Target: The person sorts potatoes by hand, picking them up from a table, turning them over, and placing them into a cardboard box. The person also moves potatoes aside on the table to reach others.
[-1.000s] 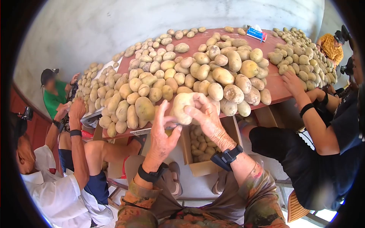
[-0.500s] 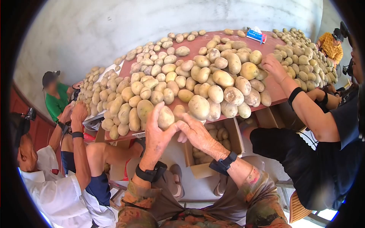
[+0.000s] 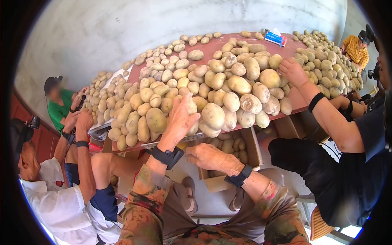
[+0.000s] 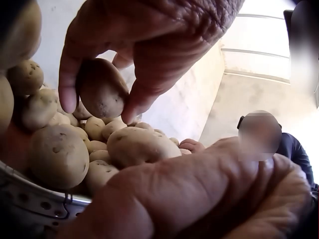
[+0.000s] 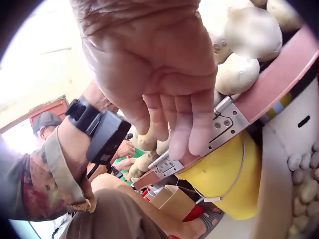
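My left hand (image 3: 178,122) reaches over the front edge of the potato pile (image 3: 239,83). In the left wrist view, that hand (image 4: 149,50) pinches a brownish potato (image 4: 102,89) between thumb and fingers, just above other potatoes (image 4: 59,157). Lower and to the right of it, my right hand (image 3: 212,157) hovers in front of the table edge, above the carton. The right wrist view has this hand (image 5: 159,79) with relaxed, slightly bent fingers and nothing in them, close to a metal hinge (image 5: 224,124) on the table edge.
An open carton (image 3: 218,183) of potatoes stands below the red table (image 3: 300,97); a yellow bucket (image 5: 234,174) hangs or stands under the edge. A tissue box (image 3: 275,38) is at the back. People sit on both sides, and the right neighbour's hand (image 3: 293,72) touches the pile.
The two hands, together around potatoes earlier, have separated. My left hand moved forward to the pile; my right hand drew back and down, empty. The large potato from before lies at the pile's front edge.
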`<state>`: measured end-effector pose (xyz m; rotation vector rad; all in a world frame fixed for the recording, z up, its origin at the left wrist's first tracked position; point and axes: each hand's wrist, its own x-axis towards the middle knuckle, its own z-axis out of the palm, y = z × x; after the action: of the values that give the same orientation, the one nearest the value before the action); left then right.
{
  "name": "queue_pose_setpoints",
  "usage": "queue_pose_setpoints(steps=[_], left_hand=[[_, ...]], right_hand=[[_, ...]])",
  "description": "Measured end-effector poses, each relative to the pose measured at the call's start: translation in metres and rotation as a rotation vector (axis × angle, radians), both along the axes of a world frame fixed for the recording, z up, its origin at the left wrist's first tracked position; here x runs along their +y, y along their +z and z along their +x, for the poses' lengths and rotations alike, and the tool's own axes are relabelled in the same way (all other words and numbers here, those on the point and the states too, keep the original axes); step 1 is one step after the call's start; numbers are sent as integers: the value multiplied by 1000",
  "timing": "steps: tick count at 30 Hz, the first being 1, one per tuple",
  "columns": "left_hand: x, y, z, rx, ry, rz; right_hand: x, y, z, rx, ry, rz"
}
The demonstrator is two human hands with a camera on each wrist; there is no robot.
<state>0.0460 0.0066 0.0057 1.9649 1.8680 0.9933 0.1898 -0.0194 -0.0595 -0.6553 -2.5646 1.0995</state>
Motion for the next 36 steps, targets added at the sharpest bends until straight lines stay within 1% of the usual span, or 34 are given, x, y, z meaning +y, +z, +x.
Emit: queue_pose_setpoints(steps=[2,5,7,9,11,14,15,18,21,23,27,30,31,34,36], left_hand=[[14,-12,-2,55,-12,10],[21,-19,-6,54,-25,-58],[29,-31,-13,13,-94,-25],[31,-40,-16,-9,-117,-72],[20,-23,-5,-14,-85,-196],[12,-20,-3,68,-31,-241],[10,-22,-3,73,-34,-219],[9,-32,-4,101,-30,-163],[9,-41,-5,145,-6,-128],[7,-43,-1,160,4,-87],[-3,-37,4,163,43,-143],[-24,-33,6,263,-10,-10],[-30,-32,2,242,-58,6],[-52,-26,-3,187,-60,43],[-59,-18,-11,191,-28,-8]], right_hand=[[-1,-1,0,-28,11,25],[-3,2,0,-93,23,66],[-4,4,1,-132,28,96],[-5,4,2,-157,30,119],[-5,0,2,-162,30,137],[-6,-7,2,-142,21,167],[-6,-8,3,-130,16,178],[-6,-9,2,-220,60,216],[-7,-11,-1,-260,65,250],[-6,-18,-3,-235,76,276],[-9,-18,-4,-197,78,314],[-10,-18,-8,-230,85,310],[-10,-15,-9,-253,89,301],[-14,-7,-10,-309,84,294],[-17,-8,-11,-326,62,327]])
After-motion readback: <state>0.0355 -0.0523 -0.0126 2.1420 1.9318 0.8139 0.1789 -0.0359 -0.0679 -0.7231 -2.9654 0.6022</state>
